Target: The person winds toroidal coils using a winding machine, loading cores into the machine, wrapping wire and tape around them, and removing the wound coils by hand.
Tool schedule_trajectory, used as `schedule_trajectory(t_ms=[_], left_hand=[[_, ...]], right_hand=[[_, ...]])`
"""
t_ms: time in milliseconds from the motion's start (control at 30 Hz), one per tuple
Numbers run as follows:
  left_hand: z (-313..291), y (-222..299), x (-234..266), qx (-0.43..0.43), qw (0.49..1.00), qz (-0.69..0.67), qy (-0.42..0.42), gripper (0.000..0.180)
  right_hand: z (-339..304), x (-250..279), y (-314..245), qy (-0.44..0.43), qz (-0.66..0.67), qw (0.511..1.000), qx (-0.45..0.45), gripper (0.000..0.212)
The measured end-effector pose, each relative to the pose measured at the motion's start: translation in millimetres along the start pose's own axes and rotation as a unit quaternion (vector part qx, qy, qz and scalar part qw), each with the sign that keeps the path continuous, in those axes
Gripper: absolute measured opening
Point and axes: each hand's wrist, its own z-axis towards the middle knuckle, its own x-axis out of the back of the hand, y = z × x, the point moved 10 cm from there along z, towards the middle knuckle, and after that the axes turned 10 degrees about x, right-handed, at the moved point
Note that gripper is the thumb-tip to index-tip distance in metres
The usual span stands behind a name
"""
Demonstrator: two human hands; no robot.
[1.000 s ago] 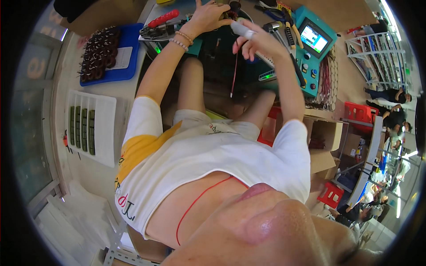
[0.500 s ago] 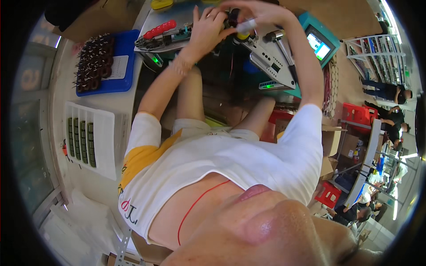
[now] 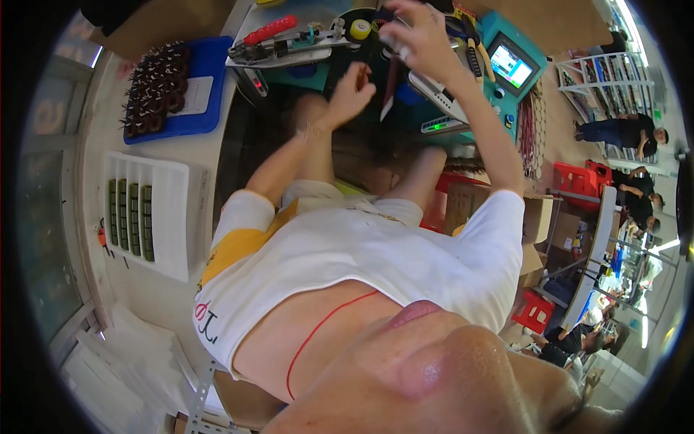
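Observation:
My left hand (image 3: 351, 95) hangs in front of the bench edge, its fingers loosely curled and the thumb apart, with nothing visible in it. Higher and to the right, my right hand (image 3: 425, 42) is bent over the gap between two bench fixtures. Motion smears its fingers, and pale coverings show on some fingertips; whether it holds anything is hidden. Just below it hangs a dark reddish strip (image 3: 391, 87) with a pale tip. Left of that hand are a round yellow-and-white part (image 3: 360, 29) and a toggle clamp with a red handle (image 3: 270, 30).
A teal machine with a lit screen (image 3: 512, 65) stands at the right, with pliers (image 3: 474, 59) beside it. On the left bench are a blue tray (image 3: 202, 119) of dark wound parts and a white tray (image 3: 170, 217) with green pieces. Several people are farther right.
My left hand has come down and away from the yellow part near the clamp. My right hand has shifted slightly right. A light below the clamp fixture has turned from green to red.

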Motion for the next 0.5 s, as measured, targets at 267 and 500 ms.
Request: schedule_trajectory(t_ms=[267,500], left_hand=[[-57.4,112.0,-31.1,0.271,0.851,-0.392,-0.222,0.031],[-53.6,55.3,-22.2,0.287,0.871,-0.324,-0.232,0.035]], right_hand=[[23.0,-46.2,94.9,-0.199,0.342,0.909,-0.132,0.037],[4.3,-91.2,121.6,-0.299,0.445,0.826,-0.174,0.057]])
